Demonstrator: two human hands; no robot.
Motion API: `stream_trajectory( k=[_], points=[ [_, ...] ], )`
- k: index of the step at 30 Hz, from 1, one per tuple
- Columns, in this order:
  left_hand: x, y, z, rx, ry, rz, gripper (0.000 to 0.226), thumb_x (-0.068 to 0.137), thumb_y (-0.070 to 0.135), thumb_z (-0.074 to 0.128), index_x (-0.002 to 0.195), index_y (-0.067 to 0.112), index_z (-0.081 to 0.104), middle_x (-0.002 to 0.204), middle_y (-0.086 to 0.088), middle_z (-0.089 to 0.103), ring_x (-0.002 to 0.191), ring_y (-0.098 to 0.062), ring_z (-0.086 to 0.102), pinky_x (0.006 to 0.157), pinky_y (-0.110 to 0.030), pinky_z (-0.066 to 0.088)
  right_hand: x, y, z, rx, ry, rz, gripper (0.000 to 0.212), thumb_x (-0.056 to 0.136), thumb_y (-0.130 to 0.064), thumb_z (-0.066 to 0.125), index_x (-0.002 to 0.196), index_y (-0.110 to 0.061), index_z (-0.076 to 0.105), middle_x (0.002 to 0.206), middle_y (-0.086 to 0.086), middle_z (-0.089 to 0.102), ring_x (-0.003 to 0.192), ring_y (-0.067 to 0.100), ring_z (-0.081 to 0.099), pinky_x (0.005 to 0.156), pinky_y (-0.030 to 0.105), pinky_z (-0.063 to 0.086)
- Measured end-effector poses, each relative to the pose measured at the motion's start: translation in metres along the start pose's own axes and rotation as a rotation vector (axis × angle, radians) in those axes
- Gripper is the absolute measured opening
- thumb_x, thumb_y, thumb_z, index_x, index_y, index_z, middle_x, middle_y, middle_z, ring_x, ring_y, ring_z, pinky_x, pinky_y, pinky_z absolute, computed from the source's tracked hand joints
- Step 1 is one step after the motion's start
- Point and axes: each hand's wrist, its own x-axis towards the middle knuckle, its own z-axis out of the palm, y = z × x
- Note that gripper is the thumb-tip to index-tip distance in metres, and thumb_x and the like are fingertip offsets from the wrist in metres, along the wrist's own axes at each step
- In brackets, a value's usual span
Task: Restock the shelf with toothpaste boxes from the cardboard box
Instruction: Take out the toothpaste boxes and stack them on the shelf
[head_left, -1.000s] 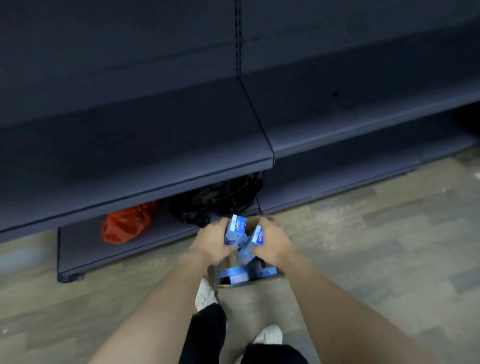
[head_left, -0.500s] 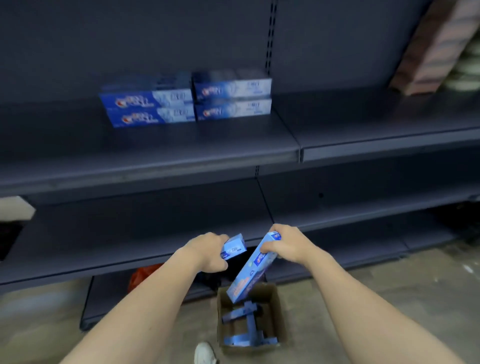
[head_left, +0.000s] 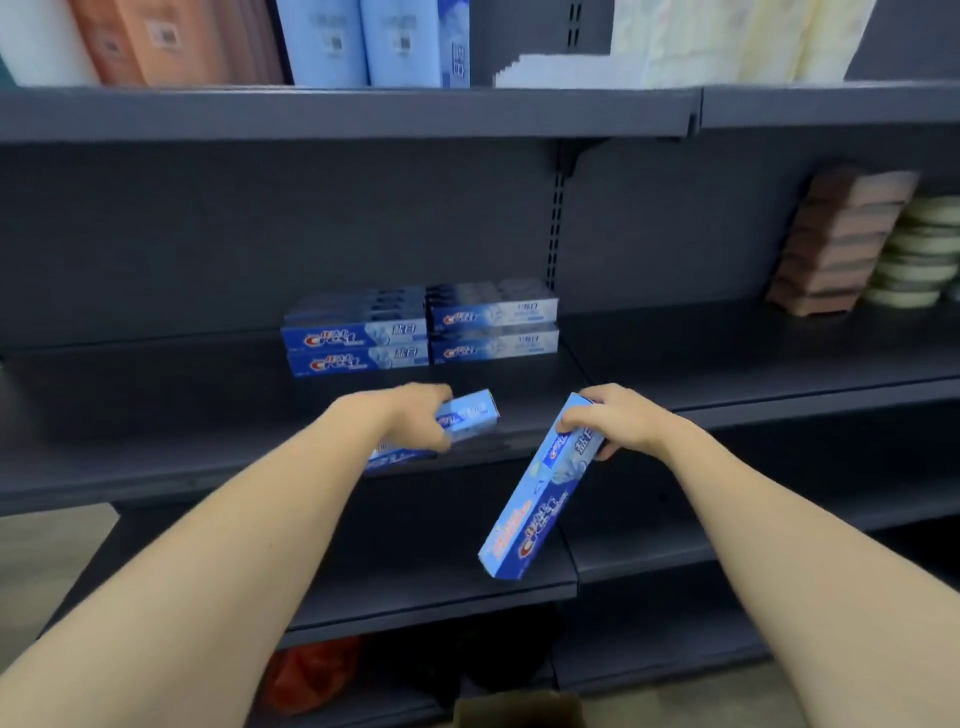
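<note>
Over the shelf (head_left: 208, 415), both hands' fingers (head_left: 582, 418) grip toothpaste boxes (head_left: 540, 499).

- Two hands: left (head_left: 415, 415), right (head_left: 618, 423).
- Two held toothpaste boxes, one in each hand: left one (head_left: 470, 415), right one (head_left: 540, 499).
- Four front faces of toothpaste boxes show in the shelf stack (head_left: 421, 332), two columns of two; rows behind are too blurred to count.
- One cardboard box (head_left: 519, 709), partly seen.
- One orange bag (head_left: 311, 675).
- Four dark shelves (head_left: 156, 415) in view.
</note>
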Motion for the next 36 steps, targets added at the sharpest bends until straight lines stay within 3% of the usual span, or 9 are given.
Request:
stream_trajectory(
  k=[2,4,8,14,18,28,30,33,36],
  points=[
    [0.002,-0.003,-0.024,-0.031,-0.003,-0.022,0.068,0.090,0.027,0.056,0.148,0.017,0.022,0.153,-0.005,0.027,0.136,-0.027,0.035,0.110,-0.041,0.035,0.009,-0.008,-0.007,0.078,0.008,-0.010,0.014,0.082,-0.026,0.063,0.081,-0.012,0.061,0.081,0.006,0.071,0.072,0.018,0.067,0.059,0.027,0.050],
    [0.006,-0.009,-0.043,-0.038,-0.007,-0.044,0.071,0.091,0.025,0.055,0.151,0.017,0.017,0.157,-0.001,0.019,0.141,-0.026,0.028,0.111,-0.039,0.033,0.019,-0.015,-0.014,0.113,0.031,-0.022,0.012,0.083,-0.027,0.062,0.081,-0.015,0.063,0.082,0.006,0.073,0.073,0.017,0.067,0.058,0.026,0.050],
    [0.017,-0.020,-0.067,0.005,0.000,-0.071,0.070,0.091,0.026,0.056,0.150,0.021,0.019,0.157,0.002,0.018,0.140,-0.025,0.029,0.108,-0.037,0.035,0.039,-0.032,-0.019,0.185,0.074,-0.045,0.016,0.079,-0.031,0.064,0.082,-0.015,0.063,0.079,0.004,0.072,0.072,0.016,0.065,0.054,0.024,0.047],
    [0.041,-0.043,-0.077,0.039,-0.039,-0.087,0.072,0.091,0.022,0.056,0.151,0.020,0.016,0.157,-0.003,0.019,0.141,-0.025,0.027,0.112,-0.038,0.031,0.075,-0.052,0.002,0.407,0.146,-0.024,0.012,0.086,-0.023,0.061,0.088,-0.011,0.061,0.077,0.005,0.069,0.071,0.015,0.064,0.059,0.027,0.052],
    [0.057,-0.060,-0.076,0.076,-0.061,-0.073,0.068,0.091,0.020,0.055,0.149,0.018,0.021,0.154,-0.004,0.027,0.135,-0.024,0.035,0.102,-0.033,0.035,0.097,-0.049,0.017,0.460,0.081,0.006,0.010,0.087,-0.025,0.059,0.093,-0.018,0.061,0.085,0.004,0.069,0.077,0.014,0.065,0.060,0.025,0.051],
    [0.090,-0.090,-0.067,0.051,-0.092,-0.106,0.073,0.093,0.024,0.053,0.152,0.028,0.009,0.160,0.002,0.009,0.146,-0.022,0.017,0.113,-0.034,0.024,0.134,-0.053,0.043,0.660,0.041,0.071,0.006,0.093,-0.022,0.054,0.091,-0.022,0.060,0.094,0.002,0.065,0.085,0.013,0.061,0.066,0.025,0.050],
    [0.096,-0.095,-0.065,0.024,-0.086,-0.111,0.074,0.093,0.023,0.052,0.152,0.029,0.007,0.160,0.003,0.007,0.146,-0.023,0.016,0.114,-0.036,0.023,0.139,-0.055,0.046,0.680,0.020,0.066,0.005,0.093,-0.021,0.055,0.095,-0.021,0.060,0.100,0.003,0.065,0.091,0.015,0.062,0.074,0.027,0.053],
    [0.104,-0.101,-0.061,0.005,-0.073,-0.107,0.072,0.094,0.017,0.047,0.152,0.029,0.005,0.160,0.004,0.003,0.147,-0.022,0.009,0.119,-0.039,0.016,0.144,-0.058,0.052,0.694,-0.007,0.035,0.026,0.091,-0.020,0.061,0.116,-0.014,0.057,0.114,0.005,0.063,0.105,0.019,0.061,0.079,0.028,0.055],
    [0.108,-0.103,-0.056,0.007,-0.045,-0.076,0.066,0.096,0.012,0.041,0.152,0.027,0.009,0.160,0.003,0.004,0.148,-0.022,0.009,0.120,-0.038,0.012,0.146,-0.057,0.056,0.450,0.053,-0.010,0.029,0.088,-0.028,0.066,0.113,-0.016,0.059,0.111,-0.002,0.065,0.104,0.014,0.060,0.080,0.025,0.051]
  ],
)
